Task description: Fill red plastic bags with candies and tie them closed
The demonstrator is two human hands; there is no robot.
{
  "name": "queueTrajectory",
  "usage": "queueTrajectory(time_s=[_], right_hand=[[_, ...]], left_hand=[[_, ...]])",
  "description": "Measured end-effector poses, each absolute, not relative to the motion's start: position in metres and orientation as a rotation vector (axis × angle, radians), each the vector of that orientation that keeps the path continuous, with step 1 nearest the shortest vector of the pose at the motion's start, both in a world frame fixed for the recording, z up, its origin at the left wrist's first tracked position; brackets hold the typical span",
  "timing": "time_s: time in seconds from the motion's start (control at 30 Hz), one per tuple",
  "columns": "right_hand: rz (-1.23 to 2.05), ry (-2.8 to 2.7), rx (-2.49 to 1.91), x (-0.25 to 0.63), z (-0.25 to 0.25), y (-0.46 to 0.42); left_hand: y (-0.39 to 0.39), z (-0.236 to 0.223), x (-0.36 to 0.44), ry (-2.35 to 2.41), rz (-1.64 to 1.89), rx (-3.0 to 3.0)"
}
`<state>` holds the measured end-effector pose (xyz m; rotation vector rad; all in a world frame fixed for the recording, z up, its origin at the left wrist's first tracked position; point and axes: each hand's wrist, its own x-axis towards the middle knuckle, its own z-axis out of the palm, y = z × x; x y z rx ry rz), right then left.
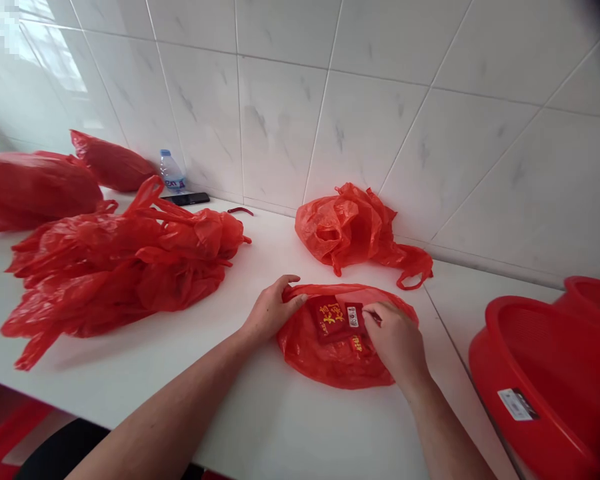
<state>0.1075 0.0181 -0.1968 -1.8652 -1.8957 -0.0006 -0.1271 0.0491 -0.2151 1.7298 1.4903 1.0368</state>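
Note:
An opened red plastic bag lies spread on the white table in front of me. My left hand is at its left rim, with the thumb inside and the fingers outside, gripping the plastic. Inside the bag lie a dark red packet with yellow characters and a smaller red piece with yellow characters. Over the bag's right side, my right hand pinches the edge of a small dark red packet with a white label. Part of that packet is hidden by my fingers.
A crumpled red bag sits by the tiled wall. To the left are a pile of red bags, filled red bags, a water bottle, a black phone and a small dark red curved item. Red plastic baskets stand at right.

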Motion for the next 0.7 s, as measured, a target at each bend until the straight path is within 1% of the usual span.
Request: queueTrajectory(time_s=[0.1,0.17,0.3,0.37,0.5,0.7], right_hand=[[0.062,-1.882,-2.065,0.119,-0.188,0.016],[0.125,-1.915,-2.121,0.120,-0.186,0.014],[0.243,-1.915,-2.000,0.112,-0.187,0.013],[0.226,-1.883,-1.937,0.110,-0.186,0.013],[0.119,-1.962,-1.990,0.118,-0.183,0.009],[0.250,-2.144,-1.995,0.128,-0.190,0.004]], left_hand=[[0.049,-0.214,-0.127,1.502,1.036,1.717],[0.049,-0.214,-0.127,1.507,1.030,1.705],[0.049,-0.214,-0.127,1.497,1.018,1.703],[0.049,-0.214,-0.127,1.504,1.017,1.711],[0.049,-0.214,-0.128,1.526,1.018,1.718],[0.048,-0.214,-0.127,1.512,0.990,1.718]])
